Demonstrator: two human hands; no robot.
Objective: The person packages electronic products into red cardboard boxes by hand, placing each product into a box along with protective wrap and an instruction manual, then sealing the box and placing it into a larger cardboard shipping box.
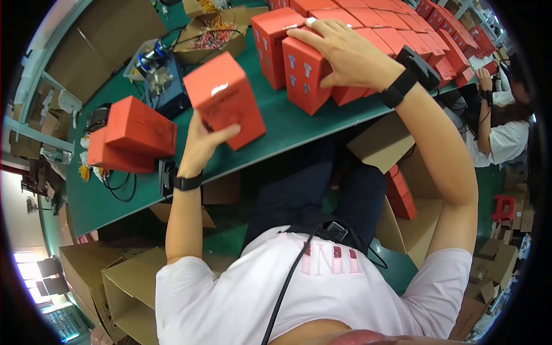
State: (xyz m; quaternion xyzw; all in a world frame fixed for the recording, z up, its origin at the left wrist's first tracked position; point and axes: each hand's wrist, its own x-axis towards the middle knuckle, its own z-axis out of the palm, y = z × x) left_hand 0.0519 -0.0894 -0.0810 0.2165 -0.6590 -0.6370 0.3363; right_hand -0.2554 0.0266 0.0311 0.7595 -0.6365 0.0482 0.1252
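Observation:
My left hand (204,142) holds a red rectangular box (225,99) tilted above the green table (287,123), fingers wrapped round its lower end. Over at the right, my right hand (345,49) lies flat on top of a group of upright red boxes (307,72) standing in rows, fingers spread across the front ones. More red boxes (402,29) continue in rows to the far right. Both wrists carry black bands.
Two red boxes (135,135) are stacked at the table's left, beside a small machine (158,75) and black cables. Open cardboard cartons (135,287) stand on the floor left and right. Another person (500,121) in white sits at the right.

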